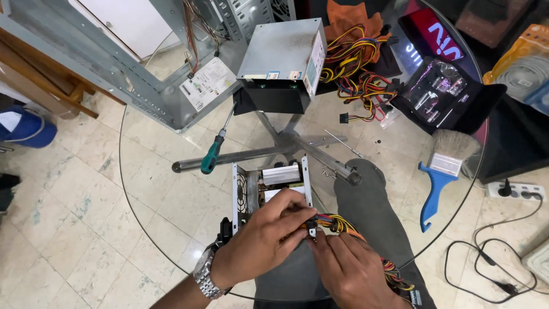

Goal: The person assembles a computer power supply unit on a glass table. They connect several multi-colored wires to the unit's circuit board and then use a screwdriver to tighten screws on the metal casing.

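Head view, lower centre of the frame: the left hand (269, 234) pinches a small black connector (311, 225) at the edge of the opened power supply (269, 189) on the glass table (166, 189); the right hand (349, 266) has its fingers pressed to the wire bundle (343, 223). The wires look soft and light, the sheet-metal case stiff and sharp-edged — probably best gripped at the plug body, not the leads

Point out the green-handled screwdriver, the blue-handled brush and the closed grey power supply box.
Green-handled screwdriver (210, 158): head view, on the green grip.
Blue-handled flat brush (433, 191): head view, on the blue plastic handle.
Closed grey metal power supply box (277, 48): head view, on its top face.
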